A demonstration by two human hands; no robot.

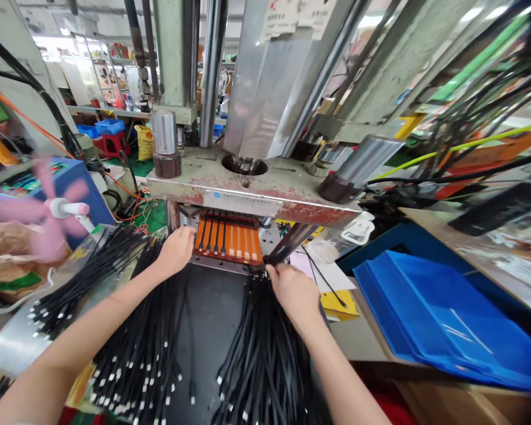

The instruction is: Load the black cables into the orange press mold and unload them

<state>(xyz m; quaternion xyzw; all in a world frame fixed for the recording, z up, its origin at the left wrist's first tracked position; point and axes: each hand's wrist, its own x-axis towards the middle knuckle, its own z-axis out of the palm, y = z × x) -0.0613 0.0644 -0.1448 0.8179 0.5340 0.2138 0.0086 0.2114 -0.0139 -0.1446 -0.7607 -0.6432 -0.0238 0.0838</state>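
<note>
An orange mould plate with a row of slots sits in the press; black cables lie in its left slots and pale connectors show in the right ones. At the plate's left end is my left hand, fingers curled closed; whatever they hold is hidden. My right hand pinches at the top of a thick bundle of black cables, just right of the plate. A second pile of black cables with white-tipped plugs spreads beneath my left forearm. One single cable lies between the two groups.
Above the plate hangs the press's heavy upper platen between steel columns. A pink fan spins at left, near more cables. Blue plastic trays stand at right beside a yellow card and papers.
</note>
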